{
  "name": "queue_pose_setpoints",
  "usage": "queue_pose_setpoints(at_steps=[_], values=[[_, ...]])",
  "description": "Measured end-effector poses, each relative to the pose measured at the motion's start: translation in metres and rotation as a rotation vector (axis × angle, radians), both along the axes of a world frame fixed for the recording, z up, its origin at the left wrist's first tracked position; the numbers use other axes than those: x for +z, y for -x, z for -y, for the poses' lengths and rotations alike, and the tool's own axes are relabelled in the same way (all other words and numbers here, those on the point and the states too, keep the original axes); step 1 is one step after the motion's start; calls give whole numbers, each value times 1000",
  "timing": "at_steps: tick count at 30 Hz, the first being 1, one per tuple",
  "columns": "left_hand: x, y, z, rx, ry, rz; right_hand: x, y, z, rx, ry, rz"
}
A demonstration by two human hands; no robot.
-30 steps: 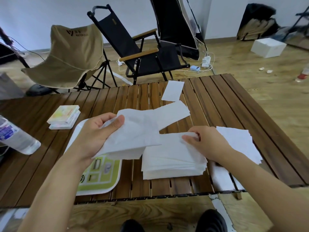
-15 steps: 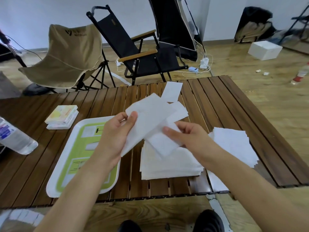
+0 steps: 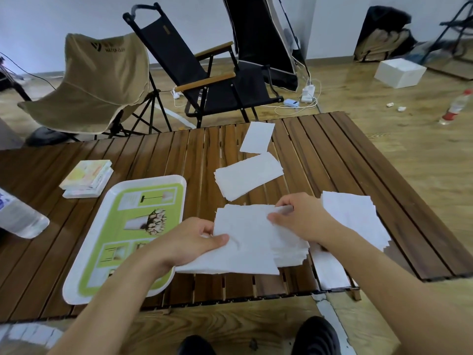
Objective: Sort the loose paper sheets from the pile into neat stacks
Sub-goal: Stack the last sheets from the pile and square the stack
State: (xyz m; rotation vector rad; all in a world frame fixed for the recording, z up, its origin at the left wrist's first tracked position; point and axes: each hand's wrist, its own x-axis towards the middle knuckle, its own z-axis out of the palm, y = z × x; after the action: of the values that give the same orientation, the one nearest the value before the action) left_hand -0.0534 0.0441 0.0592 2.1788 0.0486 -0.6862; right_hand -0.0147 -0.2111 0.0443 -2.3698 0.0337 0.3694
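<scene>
Head view, one frame.

- Left hand, lower centre: grip clenched on the near-left edge of the top sheet, thumb on its upper face, fingers hidden underneath. The sheet is white, slightly rumpled, and tilted, its near edge overhanging the stack below.
- Right hand, centre right: fingers curled, grip pinching the far right corner of the same top sheet.
- Main stack lies on the table beneath both hands; only its right side shows, edges roughly squared, with a few sheets stepped out.
- Loose pile sits just right of the right wrist — edges fanned and ragged, not aligned.
- Narrow stack lies above the hands at centre frame, turned at an angle to the slats.
- Single sheet lies just above that stack, near the table's far edge.
- A further white piece lies at the table's near edge, below the right forearm; what it is I cannot tell.

Rest: a white-and-green tray lies left of the left hand, the forearm crossing its near corner. Small books are stacked at left. A plastic bottle lies at the left edge of the frame. A beige chair and a black chair stand behind the table — a white box sits on the floor, upper right.
</scene>
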Motion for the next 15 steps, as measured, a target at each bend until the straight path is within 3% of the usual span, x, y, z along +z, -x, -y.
queue_pose_setpoints(at_steps=[2, 5, 7, 10, 12, 15], values=[[5, 2, -9, -34, -86, -12, 3, 2, 1, 21, 121, 33], [22, 8, -21, 2, -105, 81, 7, 5, 1, 78, 367, 292], [35, 11, -15, 32, -9, 220, 15, 9, -4, 106, 129, 376], [44, 10, 4, 30, 154, 370, 31, 18, -14, 224, -360, 20], [45, 8, 14, 9, 226, 366, 37, 23, -14, 291, -459, -183], [40, 2, 21, 49, 308, 346, 40, 21, -5, 310, -568, -326]])
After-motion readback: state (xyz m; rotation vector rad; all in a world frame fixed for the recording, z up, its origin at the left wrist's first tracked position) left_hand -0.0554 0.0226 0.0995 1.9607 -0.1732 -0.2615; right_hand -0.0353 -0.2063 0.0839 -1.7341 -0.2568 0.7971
